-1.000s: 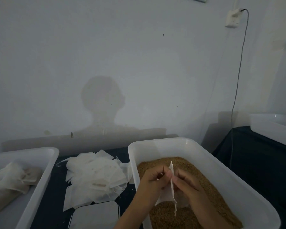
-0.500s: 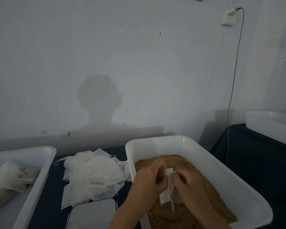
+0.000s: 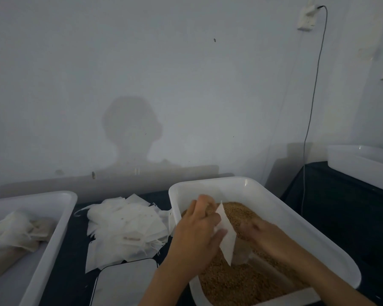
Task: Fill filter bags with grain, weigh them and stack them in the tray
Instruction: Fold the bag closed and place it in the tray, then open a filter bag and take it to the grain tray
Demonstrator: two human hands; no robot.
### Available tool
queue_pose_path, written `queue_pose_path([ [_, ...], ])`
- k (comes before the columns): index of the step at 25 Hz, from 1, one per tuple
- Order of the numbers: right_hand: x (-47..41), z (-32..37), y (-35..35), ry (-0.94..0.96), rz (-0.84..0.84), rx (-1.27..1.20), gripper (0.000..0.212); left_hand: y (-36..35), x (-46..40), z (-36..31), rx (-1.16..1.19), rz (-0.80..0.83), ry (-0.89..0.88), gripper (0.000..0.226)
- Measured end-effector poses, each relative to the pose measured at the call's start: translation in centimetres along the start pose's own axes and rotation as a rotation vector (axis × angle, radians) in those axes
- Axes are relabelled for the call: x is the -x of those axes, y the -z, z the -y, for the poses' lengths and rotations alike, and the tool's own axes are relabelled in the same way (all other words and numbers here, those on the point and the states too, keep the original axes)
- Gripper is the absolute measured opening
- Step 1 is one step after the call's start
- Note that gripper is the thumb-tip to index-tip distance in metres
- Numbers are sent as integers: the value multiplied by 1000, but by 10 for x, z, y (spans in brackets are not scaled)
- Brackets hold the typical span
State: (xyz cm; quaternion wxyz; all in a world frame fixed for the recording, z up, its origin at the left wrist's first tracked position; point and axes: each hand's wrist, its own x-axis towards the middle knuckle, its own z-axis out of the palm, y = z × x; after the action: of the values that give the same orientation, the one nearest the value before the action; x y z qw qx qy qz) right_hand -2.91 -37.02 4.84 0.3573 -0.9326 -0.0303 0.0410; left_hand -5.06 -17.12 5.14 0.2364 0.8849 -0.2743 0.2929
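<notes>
The grain tub (image 3: 248, 184) sits on the dark table (image 3: 341, 208) and serves as the landmark. Left of it lies a loose heap of empty bags (image 3: 124, 226), and left of that heap a white tray (image 3: 53, 217) holds a few filled bags (image 3: 16, 235). In front of the heap, near the tub's left front corner, is the scale (image 3: 126, 281). Right of the tub, well apart, another tub (image 3: 360, 164) stands on the table, and a cable (image 3: 312, 102) hangs down the wall from a plug behind it.

Over the grain (image 3: 241, 281), the left hand (image 3: 199, 230) pinches a white bag (image 3: 226, 235), thumb in front and fingers behind, the bag standing edge-on and tilted. The left wrist covers the tub's front left rim. The right hand (image 3: 265, 235) is blurred, just right of the bag, low on the grain; whether it grips anything cannot be told.

Half a second ago both hands held the bag together near the tub's middle; now the right hand has let go of its top and dropped toward the grain, and the left hand has lifted the bag further back.
</notes>
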Motion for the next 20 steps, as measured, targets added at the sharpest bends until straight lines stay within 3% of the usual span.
queue_pose_path([
  [2,-2,-16,1,-20,209,418,30,7,-1,2,-2,-54,13,18],
  [5,-3,-25,-8,-52,367,665,18,13,-3,4,-31,-38,-45,8],
  [11,2,-8,53,87,67,768,22,10,-2,17,26,22,23,16],
  [14,-2,2,92,36,66,1081,15,9,-2,14,60,-1,43,17],
  [16,-6,2,102,9,69,1314,23,6,-1,15,46,7,34,18],
  [18,-9,-5,105,97,39,1382,21,2,-1,16,25,38,13,21],
  [20,-9,-11,100,114,128,1378,25,-2,-1,16,16,75,2,22],
])
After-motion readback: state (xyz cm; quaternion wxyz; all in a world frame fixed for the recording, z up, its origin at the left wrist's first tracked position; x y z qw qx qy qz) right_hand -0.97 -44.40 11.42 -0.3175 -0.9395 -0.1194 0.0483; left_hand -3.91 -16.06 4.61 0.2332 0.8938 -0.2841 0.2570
